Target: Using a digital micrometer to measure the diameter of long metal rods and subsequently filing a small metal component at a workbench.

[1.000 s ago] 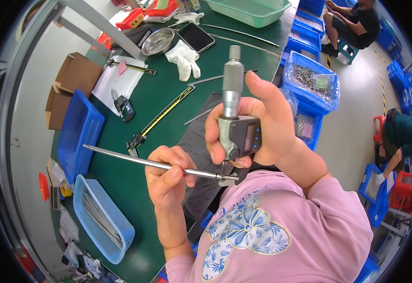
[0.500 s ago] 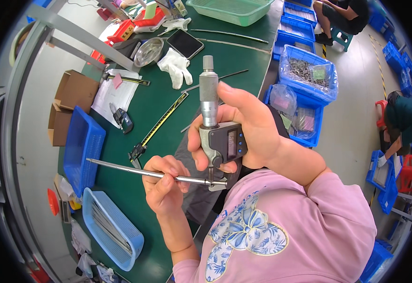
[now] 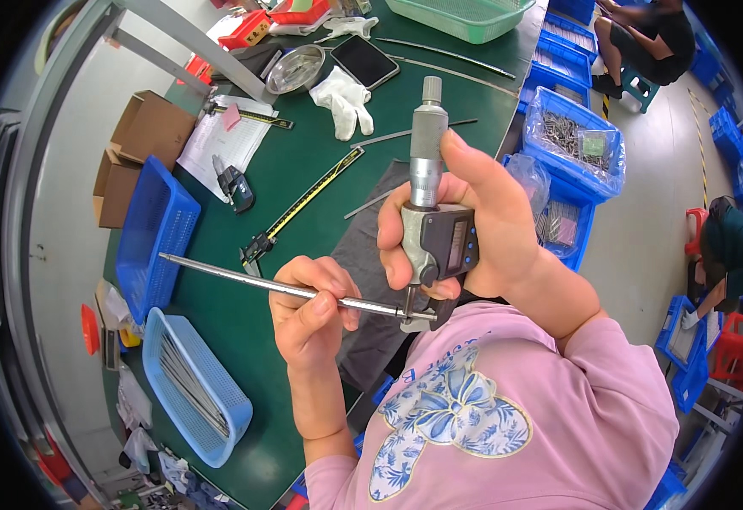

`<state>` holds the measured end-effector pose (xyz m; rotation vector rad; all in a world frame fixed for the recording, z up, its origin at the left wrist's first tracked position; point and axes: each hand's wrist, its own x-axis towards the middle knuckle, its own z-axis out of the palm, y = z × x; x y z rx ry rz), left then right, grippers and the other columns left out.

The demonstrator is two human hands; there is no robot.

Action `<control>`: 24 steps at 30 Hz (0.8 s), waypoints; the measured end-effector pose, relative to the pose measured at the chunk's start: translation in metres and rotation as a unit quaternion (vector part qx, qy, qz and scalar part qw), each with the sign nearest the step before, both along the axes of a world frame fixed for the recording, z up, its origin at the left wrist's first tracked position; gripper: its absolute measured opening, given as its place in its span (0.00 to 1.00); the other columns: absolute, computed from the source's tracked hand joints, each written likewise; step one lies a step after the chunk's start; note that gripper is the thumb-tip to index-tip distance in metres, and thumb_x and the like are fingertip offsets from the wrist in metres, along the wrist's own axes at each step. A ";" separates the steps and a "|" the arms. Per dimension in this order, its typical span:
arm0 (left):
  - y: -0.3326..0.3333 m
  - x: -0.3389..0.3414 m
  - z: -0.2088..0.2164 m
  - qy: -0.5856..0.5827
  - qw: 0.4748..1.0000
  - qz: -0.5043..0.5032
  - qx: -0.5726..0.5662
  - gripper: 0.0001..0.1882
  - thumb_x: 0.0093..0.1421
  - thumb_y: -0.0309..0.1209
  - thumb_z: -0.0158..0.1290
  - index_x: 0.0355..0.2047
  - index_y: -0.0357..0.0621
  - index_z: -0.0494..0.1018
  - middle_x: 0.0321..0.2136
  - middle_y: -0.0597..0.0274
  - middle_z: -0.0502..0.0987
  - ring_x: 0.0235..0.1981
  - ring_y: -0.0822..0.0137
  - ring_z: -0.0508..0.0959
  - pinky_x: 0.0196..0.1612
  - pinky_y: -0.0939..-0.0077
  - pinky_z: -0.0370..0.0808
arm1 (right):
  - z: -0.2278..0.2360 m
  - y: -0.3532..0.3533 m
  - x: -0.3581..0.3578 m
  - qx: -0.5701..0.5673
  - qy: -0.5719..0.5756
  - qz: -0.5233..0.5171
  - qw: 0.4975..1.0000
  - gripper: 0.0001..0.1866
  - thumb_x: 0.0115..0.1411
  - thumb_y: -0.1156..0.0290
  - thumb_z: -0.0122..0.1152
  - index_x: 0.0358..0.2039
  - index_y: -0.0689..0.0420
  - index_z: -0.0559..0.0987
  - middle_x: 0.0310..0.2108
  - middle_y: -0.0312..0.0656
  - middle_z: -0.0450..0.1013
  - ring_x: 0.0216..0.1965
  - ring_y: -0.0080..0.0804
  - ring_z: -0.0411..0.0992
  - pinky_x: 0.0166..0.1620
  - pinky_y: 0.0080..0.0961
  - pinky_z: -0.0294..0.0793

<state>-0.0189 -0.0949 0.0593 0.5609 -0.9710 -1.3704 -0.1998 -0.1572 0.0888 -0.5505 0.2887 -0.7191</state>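
Your two hands are raised over the near edge of one green table [image 3: 231, 327]. Your left hand [image 3: 313, 310] has its thumb and fingertips pinched together on one slim, shiny metal rod [image 3: 218, 274], which slants from far left to near right in front of your shirt. Your right hand [image 3: 499, 217] has its fingers curled closely around one digital micrometer [image 3: 432, 242], held upright; the thumb points up beside its barrel. The rod's right end lies between the micrometer's two measuring faces; whether both touch it, you cannot tell from here.

Left of your hands stand two baskets: one dark blue basket [image 3: 157, 242], and nearer, one light blue basket [image 3: 157, 344] holding a bundle of rods too crowded to count. Beyond your left hand lies one digital caliper [image 3: 307, 204] with a yellow-and-black scale. Farther off are two white gloves [image 3: 343, 104], one black smartphone [image 3: 367, 61] and one pale green basket [image 3: 473, 30]. Two other people [image 3: 662, 42] are at the right.
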 end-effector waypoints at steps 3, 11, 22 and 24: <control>0.000 0.000 -0.001 0.000 1.000 -0.003 -0.003 0.08 0.49 0.27 0.52 0.24 0.34 0.66 0.17 0.56 0.67 0.12 0.70 0.67 0.15 0.81 0.64 | -0.002 0.000 0.002 -0.006 0.004 0.003 1.000 0.35 0.54 0.41 0.35 0.24 0.66 0.74 0.16 0.49 0.71 0.10 0.26 0.63 0.12 0.17 0.62; -0.002 0.002 -0.002 -0.003 1.000 -0.004 -0.010 0.08 0.49 0.27 0.51 0.23 0.34 0.66 0.15 0.56 0.66 0.12 0.70 0.66 0.15 0.80 0.63 | -0.003 -0.002 0.001 -0.043 0.001 0.015 0.999 0.40 0.54 0.38 0.30 0.27 0.67 0.74 0.19 0.52 0.71 0.08 0.27 0.62 0.10 0.16 0.60; 0.000 0.000 0.003 0.014 1.000 -0.008 0.000 0.08 0.48 0.27 0.51 0.23 0.34 0.66 0.14 0.56 0.66 0.12 0.70 0.65 0.15 0.80 0.63 | 0.002 0.004 0.002 0.010 -0.009 -0.016 1.000 0.37 0.57 0.43 0.27 0.26 0.68 0.73 0.17 0.54 0.70 0.07 0.28 0.61 0.10 0.16 0.60; 0.001 0.000 0.003 0.011 1.000 -0.009 -0.002 0.08 0.48 0.27 0.51 0.24 0.34 0.66 0.14 0.56 0.66 0.12 0.70 0.65 0.14 0.80 0.63 | 0.000 0.004 0.003 0.015 -0.026 -0.013 0.999 0.37 0.56 0.43 0.28 0.26 0.68 0.73 0.18 0.55 0.70 0.08 0.29 0.62 0.10 0.16 0.60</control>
